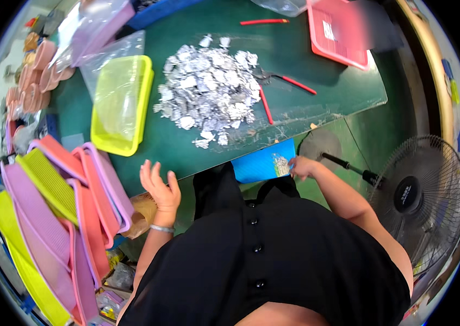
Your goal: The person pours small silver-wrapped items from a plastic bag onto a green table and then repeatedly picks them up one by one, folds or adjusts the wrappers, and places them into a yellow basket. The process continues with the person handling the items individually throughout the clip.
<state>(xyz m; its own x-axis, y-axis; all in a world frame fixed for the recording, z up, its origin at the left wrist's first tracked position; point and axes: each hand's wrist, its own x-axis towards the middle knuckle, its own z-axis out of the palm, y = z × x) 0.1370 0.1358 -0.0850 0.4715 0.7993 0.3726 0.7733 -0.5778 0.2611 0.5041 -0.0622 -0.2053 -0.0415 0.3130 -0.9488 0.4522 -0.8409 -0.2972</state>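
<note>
The right hand (304, 167) is nearer the blue tray (254, 165), its fingers at the tray's right end with small silvery pieces (281, 165) just to their left; whether they are clamped cannot be told. The tray's long axis runs left to right below the counter (290, 51); the left hand (161, 191) is empty, fingers apart, at the counter's near edge. Lettering marks the fan hub (407, 194); farther, a white label (328, 31) is on the pink basket (341, 55).

Workshop, with pliers (299, 85) and silvery scraps (211, 87)
</note>
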